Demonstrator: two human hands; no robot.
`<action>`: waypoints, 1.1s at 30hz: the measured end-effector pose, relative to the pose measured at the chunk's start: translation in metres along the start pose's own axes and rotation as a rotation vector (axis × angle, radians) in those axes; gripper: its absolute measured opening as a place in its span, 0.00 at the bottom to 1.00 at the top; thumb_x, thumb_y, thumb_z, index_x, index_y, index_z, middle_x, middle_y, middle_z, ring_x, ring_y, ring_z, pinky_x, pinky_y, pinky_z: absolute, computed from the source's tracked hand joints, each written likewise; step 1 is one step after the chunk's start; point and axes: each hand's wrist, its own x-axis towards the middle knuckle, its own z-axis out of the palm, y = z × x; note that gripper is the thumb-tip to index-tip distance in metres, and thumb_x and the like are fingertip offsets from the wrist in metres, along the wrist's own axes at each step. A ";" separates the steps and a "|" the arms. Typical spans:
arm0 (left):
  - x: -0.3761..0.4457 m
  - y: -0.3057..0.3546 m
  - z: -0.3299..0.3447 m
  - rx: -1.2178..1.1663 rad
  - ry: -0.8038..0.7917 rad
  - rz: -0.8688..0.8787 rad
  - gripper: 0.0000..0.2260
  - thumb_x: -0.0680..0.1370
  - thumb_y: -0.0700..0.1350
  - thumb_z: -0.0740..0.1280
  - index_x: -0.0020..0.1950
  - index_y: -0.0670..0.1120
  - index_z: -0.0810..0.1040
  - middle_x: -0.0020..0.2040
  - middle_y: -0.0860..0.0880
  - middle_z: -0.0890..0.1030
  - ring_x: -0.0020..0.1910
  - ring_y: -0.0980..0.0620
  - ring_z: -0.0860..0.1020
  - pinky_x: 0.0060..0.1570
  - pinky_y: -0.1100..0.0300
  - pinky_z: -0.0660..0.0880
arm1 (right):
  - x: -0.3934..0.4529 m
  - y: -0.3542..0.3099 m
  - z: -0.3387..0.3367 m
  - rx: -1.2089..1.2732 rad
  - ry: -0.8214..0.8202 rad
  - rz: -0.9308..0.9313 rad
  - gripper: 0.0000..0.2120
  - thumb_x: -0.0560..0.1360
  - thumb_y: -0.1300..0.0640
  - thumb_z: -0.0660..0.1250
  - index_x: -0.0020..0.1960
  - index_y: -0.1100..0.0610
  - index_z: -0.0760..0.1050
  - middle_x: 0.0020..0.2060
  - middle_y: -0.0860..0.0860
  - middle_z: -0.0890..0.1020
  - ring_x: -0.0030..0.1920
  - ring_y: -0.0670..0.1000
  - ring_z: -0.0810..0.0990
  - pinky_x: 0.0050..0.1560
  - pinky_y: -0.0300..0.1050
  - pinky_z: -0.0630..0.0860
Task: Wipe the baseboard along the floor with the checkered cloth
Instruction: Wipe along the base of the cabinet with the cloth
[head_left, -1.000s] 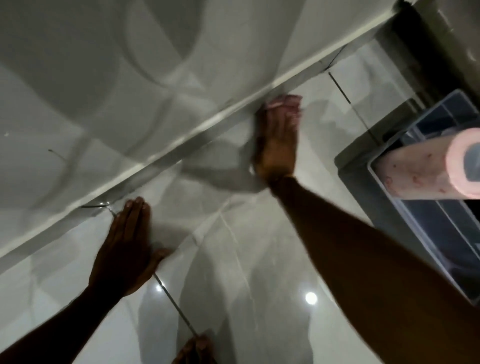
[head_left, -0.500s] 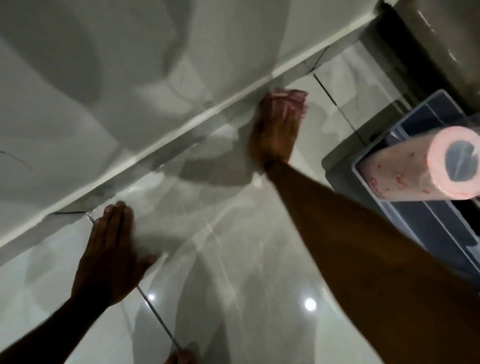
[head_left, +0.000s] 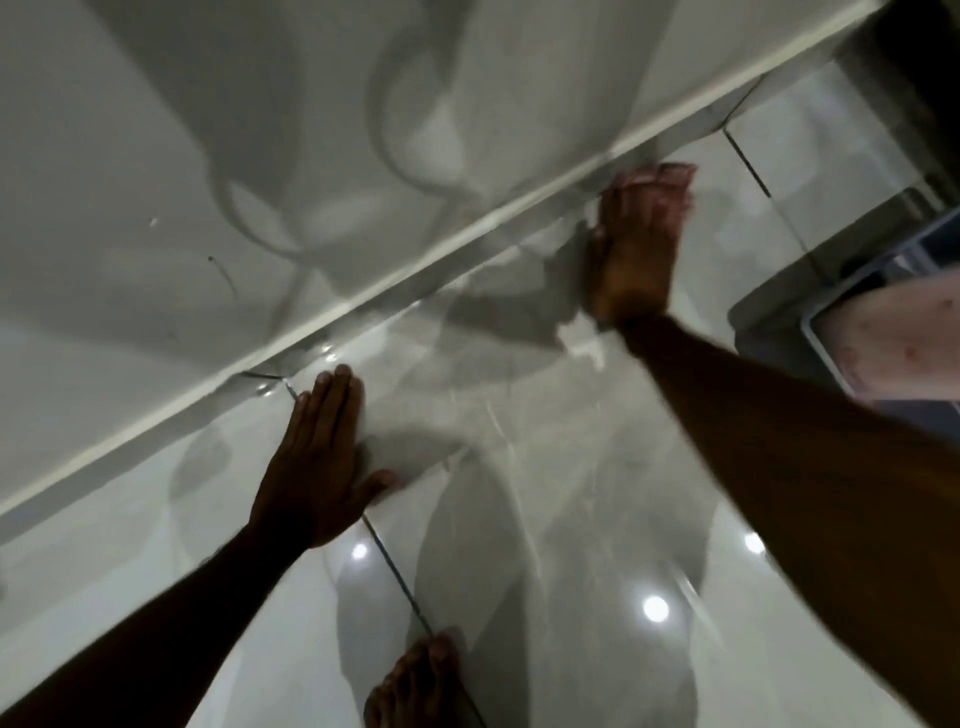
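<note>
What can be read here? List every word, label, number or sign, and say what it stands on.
None: no legible text anywhere.
Pink roll in the grey plastic bin: red marks only, too blurred to read as letters.
White wall, white baseboard and glossy grey floor tiles: bare.

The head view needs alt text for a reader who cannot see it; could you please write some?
A right hand presses a pinkish cloth against the baseboard, while the left hand rests flat on the glossy tiled floor. A bin sits at the right edge and toes show at the bottom.
</note>
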 end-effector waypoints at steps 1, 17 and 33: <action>0.000 -0.002 -0.001 0.015 -0.004 -0.001 0.49 0.79 0.75 0.48 0.86 0.37 0.50 0.87 0.39 0.48 0.86 0.43 0.45 0.84 0.42 0.49 | -0.028 -0.023 0.008 0.057 -0.023 -0.055 0.28 0.86 0.53 0.53 0.82 0.65 0.59 0.82 0.70 0.58 0.83 0.73 0.54 0.85 0.70 0.52; -0.042 -0.021 0.008 0.046 -0.036 0.069 0.45 0.81 0.70 0.51 0.85 0.38 0.53 0.86 0.38 0.55 0.86 0.40 0.50 0.84 0.43 0.53 | -0.195 -0.199 0.045 0.283 -0.267 -0.535 0.25 0.85 0.50 0.57 0.82 0.48 0.64 0.82 0.48 0.67 0.85 0.56 0.58 0.85 0.62 0.56; -0.047 -0.022 0.010 0.071 -0.033 0.068 0.46 0.80 0.73 0.45 0.85 0.38 0.55 0.86 0.37 0.56 0.86 0.40 0.51 0.85 0.45 0.52 | -0.192 -0.191 0.045 0.210 -0.226 -0.736 0.26 0.84 0.58 0.56 0.82 0.48 0.64 0.82 0.47 0.67 0.85 0.55 0.58 0.85 0.61 0.56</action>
